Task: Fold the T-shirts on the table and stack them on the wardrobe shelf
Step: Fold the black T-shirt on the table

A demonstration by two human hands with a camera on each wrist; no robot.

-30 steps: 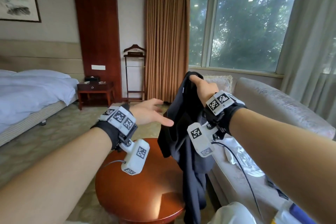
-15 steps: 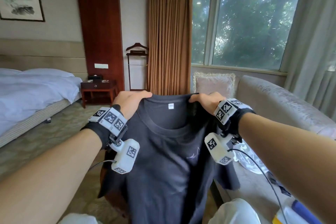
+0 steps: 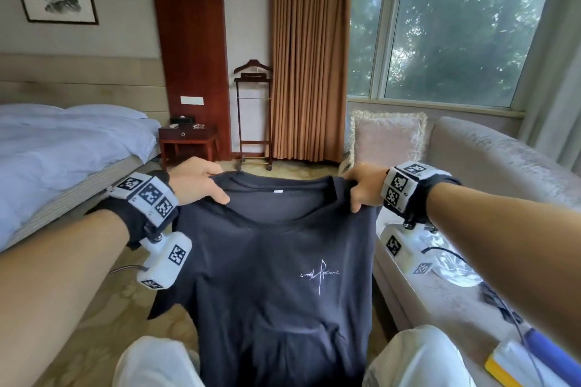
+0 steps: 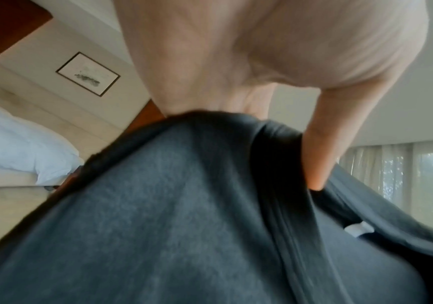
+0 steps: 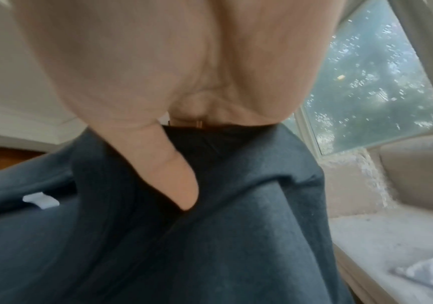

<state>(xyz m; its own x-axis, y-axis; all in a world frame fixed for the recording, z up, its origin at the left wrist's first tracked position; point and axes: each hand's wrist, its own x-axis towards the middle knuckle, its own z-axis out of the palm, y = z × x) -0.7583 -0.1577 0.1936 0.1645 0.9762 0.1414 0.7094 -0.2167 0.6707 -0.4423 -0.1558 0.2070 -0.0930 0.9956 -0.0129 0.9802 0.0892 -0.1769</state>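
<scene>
A black T-shirt (image 3: 276, 276) with a small white chest print hangs spread out in front of me, collar up. My left hand (image 3: 201, 181) grips its left shoulder, thumb on the near side. My right hand (image 3: 361, 188) grips the right shoulder the same way. In the left wrist view the thumb presses into the dark T-shirt (image 4: 184, 216) beside the collar seam. The right wrist view shows the thumb pinching the T-shirt (image 5: 210, 226). The shirt hides the round table below it.
A bed (image 3: 63, 148) lies at the left. A beige sofa (image 3: 490, 166) with a fringed cushion (image 3: 388, 135) runs along the right, with a clear plastic bag (image 3: 452, 264) and a blue-and-yellow item (image 3: 534, 358) on its seat. A wooden valet stand (image 3: 253, 116) and nightstand (image 3: 188, 138) stand far back.
A second ago only my right hand held the bunched shirt; my left hand then took the other shoulder. Both hands have since spread the shirt wider and lowered it.
</scene>
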